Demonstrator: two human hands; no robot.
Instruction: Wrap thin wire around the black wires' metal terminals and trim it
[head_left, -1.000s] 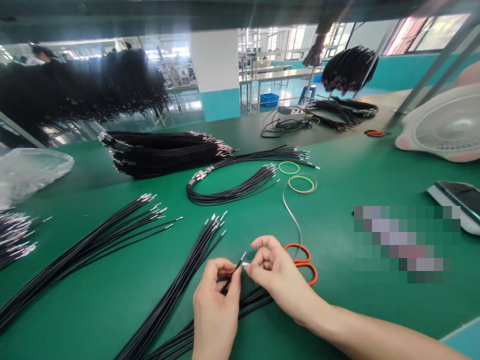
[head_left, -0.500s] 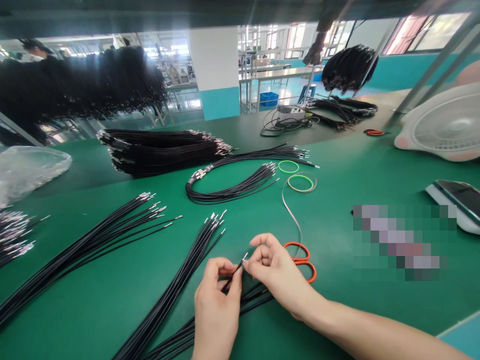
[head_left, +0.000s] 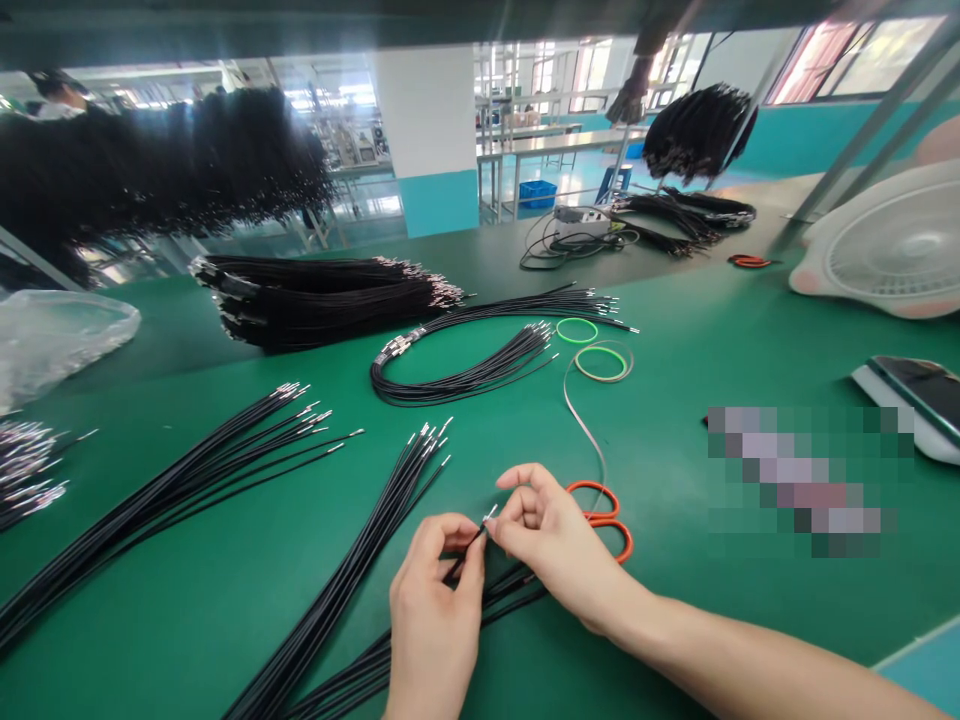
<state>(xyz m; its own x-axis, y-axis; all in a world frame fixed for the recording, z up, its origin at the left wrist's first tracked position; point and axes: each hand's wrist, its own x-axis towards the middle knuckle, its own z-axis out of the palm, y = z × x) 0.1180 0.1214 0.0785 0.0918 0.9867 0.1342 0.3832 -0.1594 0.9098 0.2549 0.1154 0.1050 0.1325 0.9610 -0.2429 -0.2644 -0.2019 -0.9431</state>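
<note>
My left hand [head_left: 436, 612] is closed, pinching a thin black cable [head_left: 475, 541] between thumb and forefinger. The cable's bright metal tip points up and to the right. At that tip, the thumb and forefinger of my right hand [head_left: 559, 545] are pressed together. A tiny whitish bit shows there, too small to name. Beneath both hands runs a bundle of black cables [head_left: 352, 672]. Orange-handled scissors [head_left: 624, 541] lie just behind my right hand, their blades hidden. To the left of my hands is another cable bundle [head_left: 358, 560] with silvery ends.
More black cables [head_left: 172, 480] lie at left, near a clear plastic bag [head_left: 67, 335]. Farther back are a looped bundle [head_left: 465, 385], a thick stack [head_left: 315, 300], green rings [head_left: 577, 331] and a pale ribbon [head_left: 581, 425]. A white fan [head_left: 892, 245] and a phone [head_left: 919, 395] are at right.
Almost nothing differs. Both hands keep their pinch at the cable's tip, and the whole view has shifted very slightly.
</note>
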